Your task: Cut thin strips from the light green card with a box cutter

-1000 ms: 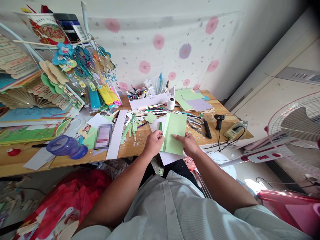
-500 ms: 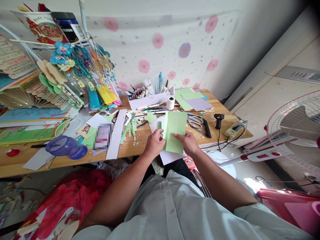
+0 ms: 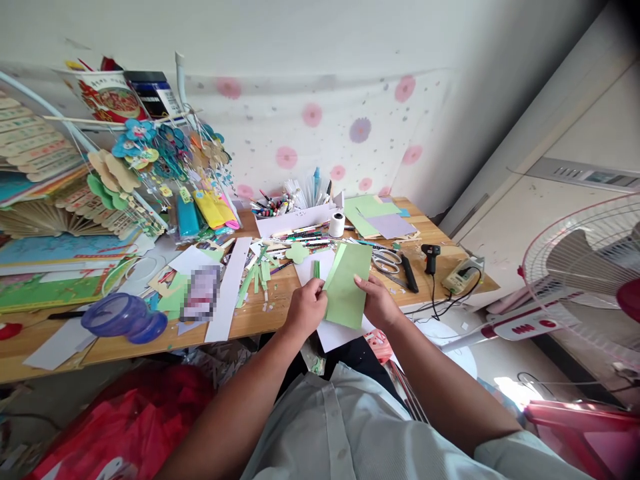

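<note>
Centre of frame, just below the middle: a light green sheet of paper (image 3: 349, 288) held upright-ish between both hands, folded lengthwise along its left edge, over a white sheet (image 3: 336, 331) at the near edge of the wooden table (image 3: 440, 248). Left hand (image 3: 306, 308) sits at the sheet's lower left, thumb and fingers pinched on the folded edge; a few dark green strips (image 3: 316, 268) stand up just above it. Right hand (image 3: 379, 302) at the sheet's right edge, fingers closed on the paper, thumb on its face. Both forearms rise from the lower frame and converge, wrists nearly level. Right of the sheet: scissors (image 3: 387, 259), then a black glue gun (image 3: 430, 256). Behind: a white tape roll (image 3: 337, 225) and a white box of pens (image 3: 295, 212). Writing on the printed card at upper left too small to read; a blurred patch left of centre.
</note>
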{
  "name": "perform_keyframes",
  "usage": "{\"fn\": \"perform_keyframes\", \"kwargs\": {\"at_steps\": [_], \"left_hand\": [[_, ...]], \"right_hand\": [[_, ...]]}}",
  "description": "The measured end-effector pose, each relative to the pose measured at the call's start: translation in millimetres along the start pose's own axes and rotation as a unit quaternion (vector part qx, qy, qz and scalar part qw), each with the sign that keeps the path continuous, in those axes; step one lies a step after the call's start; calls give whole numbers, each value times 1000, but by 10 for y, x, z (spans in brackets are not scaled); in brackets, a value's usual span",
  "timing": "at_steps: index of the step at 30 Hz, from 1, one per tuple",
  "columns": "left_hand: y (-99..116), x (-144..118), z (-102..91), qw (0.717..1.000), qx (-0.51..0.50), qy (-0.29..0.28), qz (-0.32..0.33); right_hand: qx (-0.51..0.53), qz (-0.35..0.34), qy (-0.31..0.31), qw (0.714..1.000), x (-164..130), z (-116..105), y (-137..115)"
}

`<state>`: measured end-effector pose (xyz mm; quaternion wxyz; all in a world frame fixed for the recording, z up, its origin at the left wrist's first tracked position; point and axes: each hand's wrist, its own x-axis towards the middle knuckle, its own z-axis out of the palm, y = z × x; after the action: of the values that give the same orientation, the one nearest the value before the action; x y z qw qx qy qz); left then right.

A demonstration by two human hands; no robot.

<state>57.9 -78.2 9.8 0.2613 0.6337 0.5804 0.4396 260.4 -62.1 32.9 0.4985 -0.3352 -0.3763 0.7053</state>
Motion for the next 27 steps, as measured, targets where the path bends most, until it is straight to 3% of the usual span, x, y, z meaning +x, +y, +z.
{"fn": "perform_keyframes", "kwargs": {"at_steps": [4,8,13,17,22,27], "left_hand": [[15,-16,-47,1000,11,-8,19],[31,-18,-109,997,36,-43,51],[61,-21,-140,989,79,-65,102],[88,-34,-132,985,92,-76,126],[91,-26,-129,993,67,-65,77],[5,-7,-94,996,-22,-77,25]], "right_hand": [[-17,-68,74,995,170,-201,-214],[-110,-73,147,980,349,-425,-535],[-323,-37,50,944,449,-486,-843],[-385,-1,-8,923,465,-421,-939],[-410,3,-15,912,446,-377,-933],[-427,12,-20,904,396,-356,-936]]}}
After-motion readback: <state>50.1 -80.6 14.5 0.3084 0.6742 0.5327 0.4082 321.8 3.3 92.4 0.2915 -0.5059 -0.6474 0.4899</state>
